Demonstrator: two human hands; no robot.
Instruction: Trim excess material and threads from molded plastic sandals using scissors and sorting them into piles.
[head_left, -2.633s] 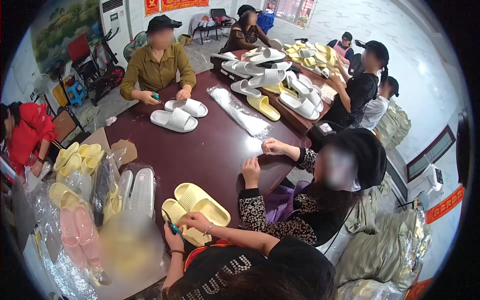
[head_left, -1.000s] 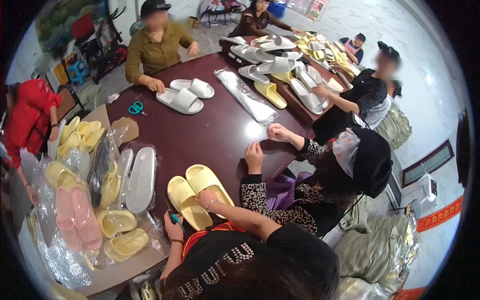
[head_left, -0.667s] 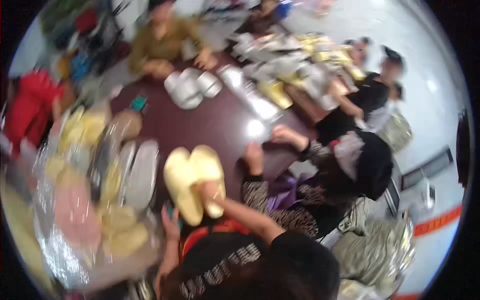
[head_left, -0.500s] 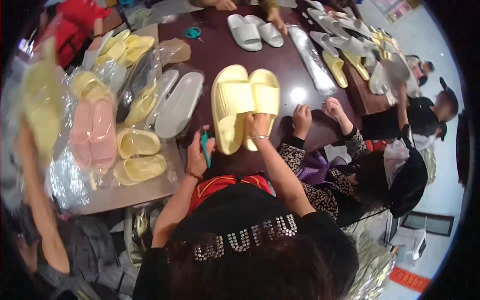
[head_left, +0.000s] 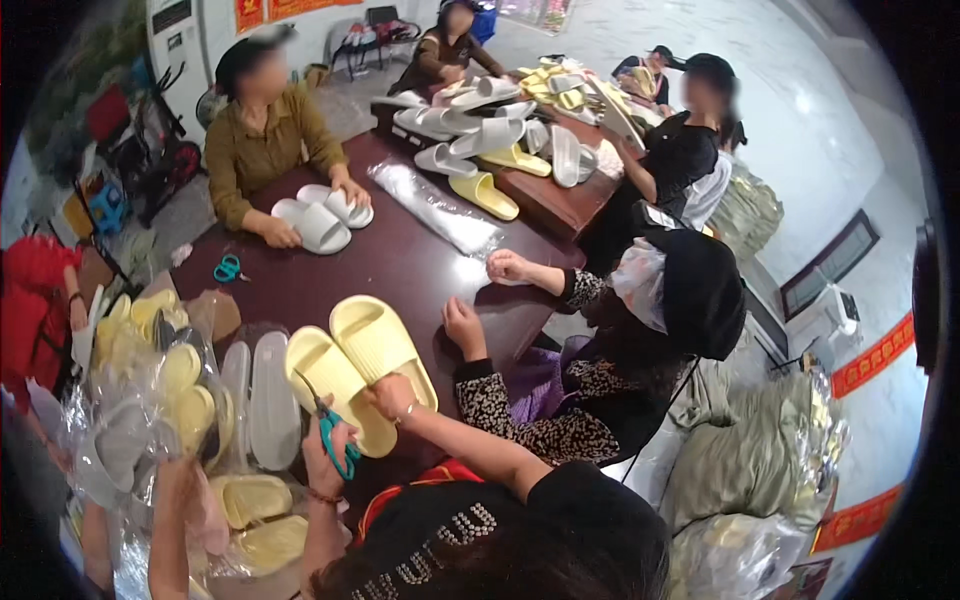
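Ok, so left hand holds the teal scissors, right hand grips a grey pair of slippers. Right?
One fix: the pair of slippers in the right hand is yellow, per the head view. The left hand does hold the teal scissors.

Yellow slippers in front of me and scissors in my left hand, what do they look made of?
Yellow slippers: probably moulded foam or soft plastic, matte, given the even colour and ridged straps. Scissors: smooth teal handles, likely plastic by their solid colour; thin dark blades, probably metal.
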